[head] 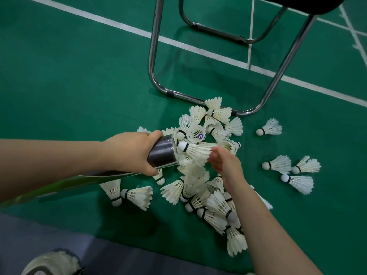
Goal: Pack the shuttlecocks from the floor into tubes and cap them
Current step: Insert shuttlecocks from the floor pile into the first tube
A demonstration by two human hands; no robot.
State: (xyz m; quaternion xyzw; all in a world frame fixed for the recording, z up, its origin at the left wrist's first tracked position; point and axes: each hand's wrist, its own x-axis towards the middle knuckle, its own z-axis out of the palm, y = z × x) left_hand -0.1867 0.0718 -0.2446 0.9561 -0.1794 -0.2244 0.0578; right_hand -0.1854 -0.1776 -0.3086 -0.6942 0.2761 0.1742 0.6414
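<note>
Gripping the tube [161,152] near its open mouth, the left hand [129,153] holds it slanted over the floor [79,76]. The right hand [226,165], blurred, seems to pinch a shuttlecock [196,150] by its feathers, cork at the mouth. The pile [216,203] below reaches the chair frame [153,56]; the right forearm hides part of it.

White shuttlecocks [200,175], black-banded; green floor [79,86], white lines [198,47].

White shuttlecocks [216,205] piled on floor [79,76], one shuttlecock [195,150] cork-first at dark tube [161,153]
</note>
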